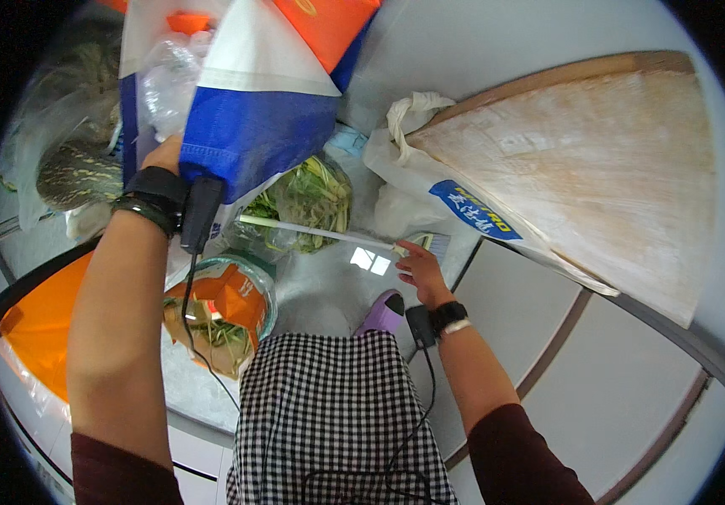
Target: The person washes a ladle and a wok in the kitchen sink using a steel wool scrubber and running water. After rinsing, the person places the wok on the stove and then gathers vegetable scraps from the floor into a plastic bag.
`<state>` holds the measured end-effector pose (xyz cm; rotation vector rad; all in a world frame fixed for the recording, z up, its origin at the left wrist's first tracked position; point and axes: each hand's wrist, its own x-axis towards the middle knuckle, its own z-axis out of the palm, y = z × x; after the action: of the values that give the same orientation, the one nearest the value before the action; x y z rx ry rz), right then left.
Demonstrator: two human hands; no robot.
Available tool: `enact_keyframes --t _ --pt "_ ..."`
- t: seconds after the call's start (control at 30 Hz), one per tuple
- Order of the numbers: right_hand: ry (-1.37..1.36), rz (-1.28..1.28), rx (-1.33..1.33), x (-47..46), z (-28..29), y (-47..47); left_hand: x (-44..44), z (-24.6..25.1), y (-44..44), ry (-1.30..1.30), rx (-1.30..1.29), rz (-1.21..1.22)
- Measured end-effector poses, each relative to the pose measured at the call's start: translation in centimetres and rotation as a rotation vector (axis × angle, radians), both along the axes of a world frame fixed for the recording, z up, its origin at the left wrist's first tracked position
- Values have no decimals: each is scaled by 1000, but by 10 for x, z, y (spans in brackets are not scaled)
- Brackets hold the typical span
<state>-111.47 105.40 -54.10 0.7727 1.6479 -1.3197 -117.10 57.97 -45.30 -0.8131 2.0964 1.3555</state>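
My left hand (165,153) grips the side of a large blue, white and orange reusable bag (261,126); its fingers are hidden behind the blue panel. Crumpled clear plastic (170,79) shows inside the bag. My right hand (422,270) is spread, its index finger over or against the near end of the white handle of a small brush (324,232). Whether it touches the handle I cannot tell. The bristles (438,245) lie just beyond that hand. Green leafy vegetables in a clear plastic bag (315,202) lie behind the handle.
A lined bin (268,284) holds an orange and brown paper bag (236,297) with green scraps. At right, a large wooden board (577,164) leans in a white plastic bag (476,211). A mottled green squash (78,177) lies left. A purple shoe (384,312) is below.
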Motion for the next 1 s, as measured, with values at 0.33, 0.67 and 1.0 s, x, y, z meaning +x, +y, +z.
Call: enact_keyframes --t 0.33,0.67,1.0 --pt "73 -440 -58 2 -162 12 39 78 2 215 3 -28" --pt "111 -380 26 -13 -84 156 135 193 112 583 -706 41" --pt "1271 589 707 -30 170 78 176 20 276 226 235 -32"
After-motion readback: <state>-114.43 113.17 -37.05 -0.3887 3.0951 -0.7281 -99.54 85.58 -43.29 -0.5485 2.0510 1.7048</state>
